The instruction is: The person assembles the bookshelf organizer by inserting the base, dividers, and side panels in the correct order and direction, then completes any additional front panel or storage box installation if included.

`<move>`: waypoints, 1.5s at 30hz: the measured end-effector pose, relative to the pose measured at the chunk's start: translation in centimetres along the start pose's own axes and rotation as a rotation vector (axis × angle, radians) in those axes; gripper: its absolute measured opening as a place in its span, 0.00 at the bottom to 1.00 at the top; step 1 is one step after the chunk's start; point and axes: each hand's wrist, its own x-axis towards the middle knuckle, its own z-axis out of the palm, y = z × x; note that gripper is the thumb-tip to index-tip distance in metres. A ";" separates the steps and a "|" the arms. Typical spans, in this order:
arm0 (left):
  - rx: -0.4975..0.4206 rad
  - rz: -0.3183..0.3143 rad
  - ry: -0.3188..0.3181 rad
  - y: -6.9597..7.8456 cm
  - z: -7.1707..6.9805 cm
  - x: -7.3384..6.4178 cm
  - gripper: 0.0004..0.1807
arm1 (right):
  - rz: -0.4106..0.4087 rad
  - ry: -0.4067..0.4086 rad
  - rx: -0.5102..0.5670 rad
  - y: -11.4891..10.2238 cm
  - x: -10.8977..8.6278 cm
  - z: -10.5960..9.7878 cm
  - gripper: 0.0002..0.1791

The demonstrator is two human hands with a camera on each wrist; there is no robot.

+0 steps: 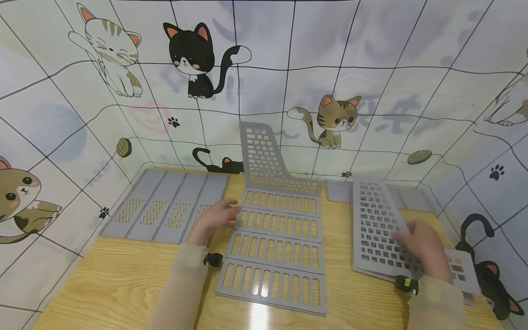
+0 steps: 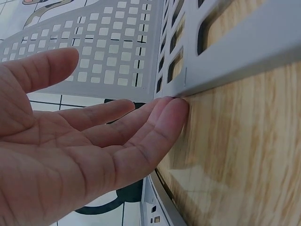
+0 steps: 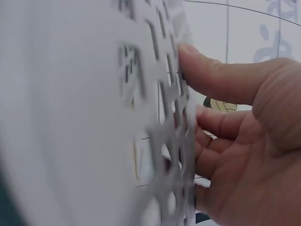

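A grey slotted panel [image 1: 270, 301] lies flat in the middle of the wooden table, with several rows of long slots. At its far end stands an upright grey perforated panel [image 1: 246, 165], tall on the left and sloping down to the right. My left hand [image 1: 216, 219] has its fingertips against the slotted panel's left edge, fingers nearly straight and the thumb raised away, as the left wrist view shows. On the right, my right hand [image 1: 425, 245] pinches the slanted edge of another perforated panel [image 3: 84, 117], thumb on one face and fingers behind; it is blurred.
Several grey panels with small slots [image 1: 144, 183] lie side by side at the left. Under and beside the right-hand panel is another grey piece with square holes [image 1: 470, 268]. Small grey panels [image 1: 338, 191] lie at the back right. A cat-patterned sheet [image 1: 264, 87] surrounds the table.
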 end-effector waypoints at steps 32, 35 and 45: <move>0.043 -0.016 0.015 0.3 0.1 -0.3 0.33 | -0.346 0.518 0.210 -8.1 -1.8 4.8 0.12; 0.045 -0.017 0.016 0.4 0.2 -0.3 0.33 | -0.345 0.511 0.207 -8.3 -1.7 4.8 0.13; 0.042 -0.016 0.016 0.4 0.3 -0.2 0.33 | -0.428 0.519 0.187 -7.8 -1.4 4.9 0.07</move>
